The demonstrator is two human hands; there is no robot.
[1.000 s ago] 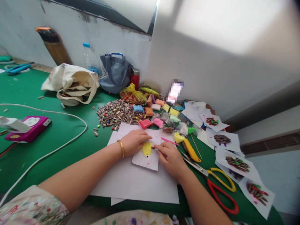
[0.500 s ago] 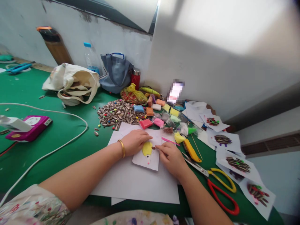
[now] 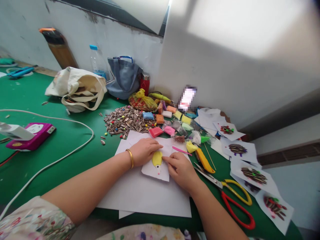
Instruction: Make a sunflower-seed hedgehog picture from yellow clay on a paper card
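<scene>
One camera is worn on the head and looks forward and down. It is quite near to the left hand (image 3: 143, 151) and the right hand (image 3: 181, 168), which are below the middle of the view. Beyond them it sees the green table (image 3: 75, 133) and, farther, the pale wall (image 3: 212, 73).

No words, brands or numbers can be read. Left of the seed pile (image 3: 125, 122), a purple box (image 3: 42, 135) carries a pale label (image 3: 35, 128) on top and a yellow oval mark (image 3: 17, 144) on its side; any print on either is too small to make out. Behind and to the right of the seed pile, a phone (image 3: 187, 99) has its screen blurred into white and reddish blocks, illegible. Behind the seed pile, a red flask (image 3: 145, 84) shows a faint darker mark, unclear.
</scene>
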